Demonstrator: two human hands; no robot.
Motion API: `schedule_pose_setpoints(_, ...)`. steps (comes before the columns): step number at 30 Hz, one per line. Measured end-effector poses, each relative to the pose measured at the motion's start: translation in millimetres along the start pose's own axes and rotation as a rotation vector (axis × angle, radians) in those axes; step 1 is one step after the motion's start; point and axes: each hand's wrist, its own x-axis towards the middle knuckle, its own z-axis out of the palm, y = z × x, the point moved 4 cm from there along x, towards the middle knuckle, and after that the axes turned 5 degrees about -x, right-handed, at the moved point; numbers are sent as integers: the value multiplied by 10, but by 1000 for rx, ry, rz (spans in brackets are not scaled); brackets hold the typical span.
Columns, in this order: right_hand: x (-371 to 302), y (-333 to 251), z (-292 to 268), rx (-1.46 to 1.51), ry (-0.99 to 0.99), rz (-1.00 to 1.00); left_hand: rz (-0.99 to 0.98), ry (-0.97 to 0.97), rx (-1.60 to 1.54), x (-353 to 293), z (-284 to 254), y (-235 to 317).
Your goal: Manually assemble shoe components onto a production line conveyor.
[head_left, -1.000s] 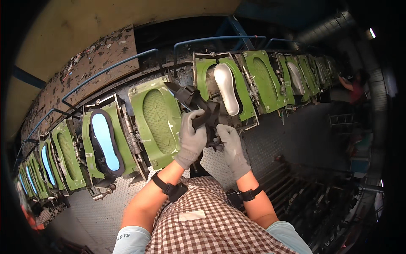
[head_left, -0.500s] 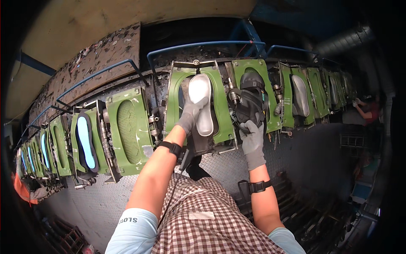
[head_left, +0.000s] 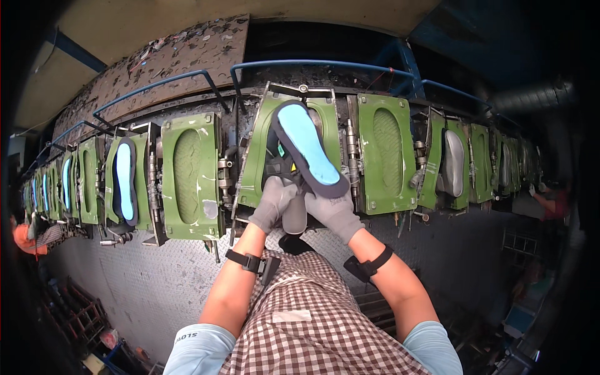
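Toward the left, 1 other sole (head_left: pixel 125 181) lies in a green mould (head_left: pixel 142 172); next comes a patterned mould (head_left: pixel 189 175). Over the near edge of the open mould (head_left: pixel 255 153), the left hand (head_left: pixel 274 201) is curled closed on black straps (head_left: pixel 279 169). Just right of these, the sole (head_left: pixel 309 150) lies blue face up above that mould, ahead of both hands, its long axis slanting from far left to near right. Its near end meets the right hand (head_left: pixel 334 215), the nearer one, whose fingers are hidden beneath, so I cannot tell its grip. 0.5 s earlier, a bare metal form showed here under the left hand, and the straps lay over the right mould (head_left: pixel 382 153), whose hollow now shows whole. Beyond is 1 silver last (head_left: pixel 452 164).
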Motion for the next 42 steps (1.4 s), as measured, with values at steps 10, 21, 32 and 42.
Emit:
schedule_pose_setpoints(10, -817, -540, 180, -41, -57, -276, -102, 17, -750, -1148, 125, -413)
schedule_pose_setpoints(21, -1026, -303, 1053, 913, 86, 518, 24, 273, -831, -508, 420, -1026)
schedule_pose_setpoints(32, -1111, -158, 1116, 1006, -395, 820, 227, 221, -465, -567, 463, -908)
schedule_pose_setpoints(42, -266, -383, 487, 233, 116, 176, 116, 60, -10, -580, 284, -674)
